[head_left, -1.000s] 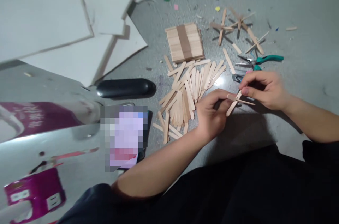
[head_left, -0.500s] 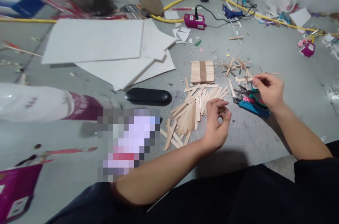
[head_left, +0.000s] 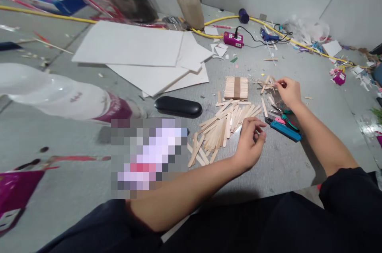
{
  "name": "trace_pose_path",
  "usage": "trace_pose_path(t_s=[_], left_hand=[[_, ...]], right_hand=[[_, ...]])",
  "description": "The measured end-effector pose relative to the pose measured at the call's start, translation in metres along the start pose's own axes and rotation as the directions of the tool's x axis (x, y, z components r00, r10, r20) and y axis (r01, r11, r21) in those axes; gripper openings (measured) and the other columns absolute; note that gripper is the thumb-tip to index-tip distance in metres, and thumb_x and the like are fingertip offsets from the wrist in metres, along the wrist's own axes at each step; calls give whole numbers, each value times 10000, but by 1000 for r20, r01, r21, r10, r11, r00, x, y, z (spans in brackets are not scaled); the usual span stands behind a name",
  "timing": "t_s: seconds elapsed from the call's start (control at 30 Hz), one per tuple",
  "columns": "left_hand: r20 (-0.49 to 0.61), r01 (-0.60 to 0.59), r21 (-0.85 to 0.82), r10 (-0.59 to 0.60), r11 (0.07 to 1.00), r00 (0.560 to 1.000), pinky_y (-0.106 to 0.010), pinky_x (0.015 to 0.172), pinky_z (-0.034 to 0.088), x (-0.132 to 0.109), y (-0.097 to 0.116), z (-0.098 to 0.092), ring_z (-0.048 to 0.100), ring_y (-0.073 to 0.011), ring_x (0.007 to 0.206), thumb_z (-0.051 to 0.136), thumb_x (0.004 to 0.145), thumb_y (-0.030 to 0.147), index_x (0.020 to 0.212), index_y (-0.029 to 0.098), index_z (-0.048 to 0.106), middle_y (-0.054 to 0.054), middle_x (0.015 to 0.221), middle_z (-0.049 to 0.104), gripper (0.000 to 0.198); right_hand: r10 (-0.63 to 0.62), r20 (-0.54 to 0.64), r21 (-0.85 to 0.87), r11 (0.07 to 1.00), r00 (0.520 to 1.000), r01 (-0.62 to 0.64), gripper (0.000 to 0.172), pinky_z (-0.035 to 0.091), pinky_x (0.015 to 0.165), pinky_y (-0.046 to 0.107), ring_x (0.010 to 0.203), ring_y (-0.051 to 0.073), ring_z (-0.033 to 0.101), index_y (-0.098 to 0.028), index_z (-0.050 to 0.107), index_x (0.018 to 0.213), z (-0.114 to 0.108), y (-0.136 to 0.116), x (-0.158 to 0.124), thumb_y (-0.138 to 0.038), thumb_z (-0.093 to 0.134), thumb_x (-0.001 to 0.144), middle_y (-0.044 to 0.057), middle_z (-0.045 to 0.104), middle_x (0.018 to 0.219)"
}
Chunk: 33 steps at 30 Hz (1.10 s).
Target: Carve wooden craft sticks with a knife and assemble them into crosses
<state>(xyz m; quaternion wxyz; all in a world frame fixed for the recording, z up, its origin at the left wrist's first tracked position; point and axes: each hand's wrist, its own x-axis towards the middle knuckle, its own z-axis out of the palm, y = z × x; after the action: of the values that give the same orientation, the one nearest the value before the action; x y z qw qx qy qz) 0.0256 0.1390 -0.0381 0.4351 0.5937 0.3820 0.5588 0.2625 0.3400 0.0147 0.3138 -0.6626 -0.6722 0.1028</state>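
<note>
My right hand (head_left: 289,93) pinches a small piece made of wooden craft sticks between thumb and fingertips. It is over some crossed craft sticks (head_left: 265,85), and its fingers partly cover them. My left hand (head_left: 250,143) hovers near the table's front, fingers loosely curled and thumb apart, with nothing visible in it. A fanned pile of loose craft sticks (head_left: 219,127) spreads just left of it. Behind the pile lies a banded bundle of craft sticks (head_left: 228,88). Right of the pile are a blue utility knife (head_left: 285,131) and green-handled pliers (head_left: 291,121), partly hidden by my right forearm.
White foam boards (head_left: 128,46) lie at the back left. In front of them are a black case (head_left: 178,107) and a blurred-out phone-like object (head_left: 152,153). A plastic bottle (head_left: 89,95) lies left. A yellow cable, a purple socket (head_left: 233,39) and a blue glue gun (head_left: 268,36) are behind.
The view has shifted. My right hand has moved away from above the pliers to the crossed sticks, still pinching the stick piece. My left hand stays loosely curled beside the pile.
</note>
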Motion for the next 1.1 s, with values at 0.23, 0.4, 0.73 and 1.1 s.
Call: trace_pose_path(t_s=[0.23, 0.4, 0.73, 1.1], left_hand=[[26, 39, -13, -38, 999, 999, -302, 807, 609, 3, 0, -3, 677, -138, 920, 638, 1095, 142, 1236, 245, 752, -77, 1307, 649, 209], [28, 108, -12, -108, 994, 994, -302, 784, 617, 3, -2, -4, 656, -150, 911, 639, 1064, 137, 1165, 238, 752, -71, 1253, 655, 181], [49, 129, 30, -130, 991, 990, -341, 838, 613, 3, 3, -11, 697, -188, 987, 645, 1081, 206, 1108, 247, 744, -67, 1196, 704, 110], [75, 145, 23, -146, 989, 986, -324, 885, 598, -3, 0, -20, 708, -193, 1049, 647, 1128, 246, 1136, 247, 740, -73, 1202, 693, 94]], right_hand=[[19, -19, -72, 997, 1000, -20, 133, 615, 1003, 468, 1010, 330, 837, -240, 864, 1007, 0, 11, 22, -341, 778, 1007, 124, 912, 1032], [27, -66, -64, 997, 997, -31, 148, 617, 1052, 486, 1046, 335, 832, -235, 855, 1029, -1, 18, 44, -325, 739, 1021, 137, 908, 1075], [113, -162, -13, 993, 980, -117, 166, 605, 1051, 473, 1070, 342, 836, -204, 840, 1079, 5, 21, 73, -294, 703, 1051, 174, 885, 1101], [101, -10, -44, 994, 995, -101, 344, 610, 1113, 525, 1094, 351, 823, -174, 830, 1349, -2, 4, 83, -304, 805, 1032, 174, 892, 1189]])
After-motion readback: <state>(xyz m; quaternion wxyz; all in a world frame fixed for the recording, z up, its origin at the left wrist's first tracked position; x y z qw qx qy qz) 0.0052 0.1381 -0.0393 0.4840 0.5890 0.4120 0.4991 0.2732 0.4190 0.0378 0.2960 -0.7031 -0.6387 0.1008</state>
